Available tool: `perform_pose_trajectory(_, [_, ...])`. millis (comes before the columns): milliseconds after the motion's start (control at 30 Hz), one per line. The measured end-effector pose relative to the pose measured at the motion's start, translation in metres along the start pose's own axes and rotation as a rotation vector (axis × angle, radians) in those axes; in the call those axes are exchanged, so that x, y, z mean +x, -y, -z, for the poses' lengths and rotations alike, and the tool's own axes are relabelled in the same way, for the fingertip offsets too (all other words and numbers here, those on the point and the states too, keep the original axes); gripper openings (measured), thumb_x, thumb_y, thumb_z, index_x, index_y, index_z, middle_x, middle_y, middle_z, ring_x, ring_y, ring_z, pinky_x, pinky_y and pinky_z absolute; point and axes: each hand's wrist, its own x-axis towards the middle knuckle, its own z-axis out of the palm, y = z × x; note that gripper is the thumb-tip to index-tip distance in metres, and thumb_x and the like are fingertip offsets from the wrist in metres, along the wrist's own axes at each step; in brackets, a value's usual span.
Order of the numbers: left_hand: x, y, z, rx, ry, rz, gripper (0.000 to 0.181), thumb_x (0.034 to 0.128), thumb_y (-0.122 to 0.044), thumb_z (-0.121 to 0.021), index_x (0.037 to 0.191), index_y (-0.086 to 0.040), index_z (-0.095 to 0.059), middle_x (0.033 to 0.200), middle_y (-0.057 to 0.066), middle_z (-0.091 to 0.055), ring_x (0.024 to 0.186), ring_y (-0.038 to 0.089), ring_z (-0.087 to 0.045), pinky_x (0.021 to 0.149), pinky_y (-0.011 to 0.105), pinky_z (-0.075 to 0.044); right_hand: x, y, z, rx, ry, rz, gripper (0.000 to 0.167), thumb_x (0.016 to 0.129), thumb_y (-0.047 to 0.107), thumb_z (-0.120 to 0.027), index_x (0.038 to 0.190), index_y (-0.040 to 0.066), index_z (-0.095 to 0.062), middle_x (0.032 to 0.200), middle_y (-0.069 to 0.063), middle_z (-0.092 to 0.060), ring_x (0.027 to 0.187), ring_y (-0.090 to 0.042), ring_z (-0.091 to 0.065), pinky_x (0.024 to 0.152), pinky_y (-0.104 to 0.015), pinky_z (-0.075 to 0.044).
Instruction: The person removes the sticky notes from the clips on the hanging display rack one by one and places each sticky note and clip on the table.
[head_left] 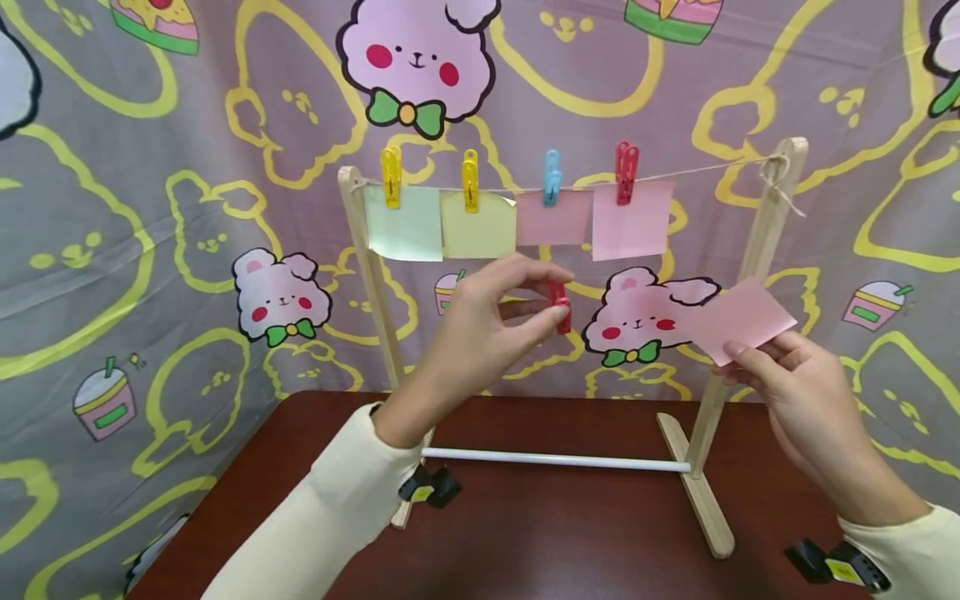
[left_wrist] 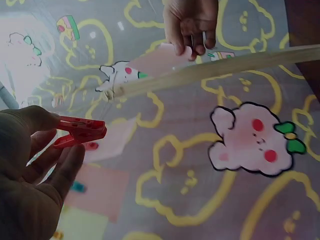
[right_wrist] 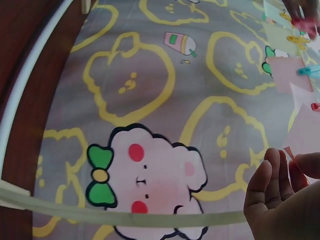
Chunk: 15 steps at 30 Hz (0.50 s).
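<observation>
My left hand (head_left: pixel 491 312) pinches a red clothespin (head_left: pixel 560 308) between thumb and fingers, in front of and below the string; the left wrist view shows the red clothespin (left_wrist: pixel 82 131) from the side. At the right, my right hand (head_left: pixel 806 400) holds a pink paper square (head_left: pixel 742 321) by its lower edge, near the right post. Four papers hang on the string (head_left: pixel 697 172): a pale green one (head_left: pixel 407 229), a yellow one (head_left: pixel 480 233), a darker pink one (head_left: pixel 555 223) and a light pink one (head_left: pixel 632 229). Yellow, blue and red clothespins (head_left: pixel 626 173) grip them.
A wooden stand carries the string between its left post (head_left: pixel 372 283) and right post (head_left: pixel 765 225). A white rod (head_left: pixel 555 459) joins the feet low down on the dark brown table (head_left: pixel 570 533). Behind hangs a patterned cloth (head_left: pixel 210 333).
</observation>
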Motion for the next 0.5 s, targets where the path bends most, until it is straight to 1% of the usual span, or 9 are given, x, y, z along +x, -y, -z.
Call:
perform_pose_trajectory(133, [-0.026, 0.008, 0.015, 0.035, -0.023, 0.041, 0.024, 0.0914, 0.003, -0.076, 0.115, 0.002, -0.073, 0.105, 0.012, -0.071, 0.094, 0.022, -0.075, 0.089, 0.028, -0.063, -0.004, -0.005, 0.007, -0.032, 0.026, -0.021, 0.025, 0.102, -0.007, -0.059, 0.109, 0.011, -0.074, 0.087, 0.002, -0.078, 0.075, -0.01, -0.073, 0.071, -0.019, -0.059])
perform_pose_trajectory(233, [-0.045, 0.014, 0.028, 0.071, -0.053, 0.103, 0.025, 0.0908, 0.003, -0.077, 0.115, -0.001, -0.074, 0.107, 0.01, -0.071, 0.095, 0.024, -0.074, 0.087, 0.028, -0.063, -0.007, -0.01, 0.013, -0.037, 0.052, -0.028, 0.027, 0.101, -0.008, -0.058, 0.112, 0.012, -0.074, 0.091, 0.002, -0.079, 0.076, -0.01, -0.075, 0.071, -0.02, -0.059])
perform_pose_trajectory(300, [-0.056, 0.019, 0.035, 0.092, -0.076, 0.146, 0.027, 0.0907, 0.002, -0.078, 0.117, -0.002, -0.074, 0.109, 0.009, -0.071, 0.095, 0.023, -0.073, 0.086, 0.028, -0.063, -0.011, -0.013, 0.017, -0.041, 0.058, -0.037, 0.028, 0.101, -0.01, -0.058, 0.11, 0.012, -0.074, 0.091, 0.001, -0.079, 0.075, -0.01, -0.074, 0.071, -0.02, -0.059])
perform_pose_trajectory(400, [-0.071, 0.029, 0.042, 0.113, -0.104, 0.185, 0.029, 0.0907, 0.003, -0.078, 0.118, -0.003, -0.073, 0.111, 0.011, -0.071, 0.097, 0.022, -0.072, 0.088, 0.028, -0.063, -0.016, -0.017, 0.024, -0.052, 0.061, -0.049, 0.029, 0.101, -0.011, -0.056, 0.108, 0.01, -0.074, 0.088, 0.0, -0.078, 0.074, -0.011, -0.073, 0.07, -0.02, -0.058])
perform_pose_trajectory(500, [-0.085, 0.037, 0.049, 0.149, -0.114, 0.227, 0.033, 0.0906, 0.003, -0.078, 0.122, -0.006, -0.071, 0.112, 0.01, -0.07, 0.1, 0.02, -0.07, 0.09, 0.028, -0.062, -0.023, -0.021, 0.032, -0.071, 0.057, -0.067, 0.03, 0.1, -0.012, -0.056, 0.105, 0.011, -0.075, 0.086, -0.001, -0.078, 0.075, -0.01, -0.073, 0.07, -0.02, -0.058])
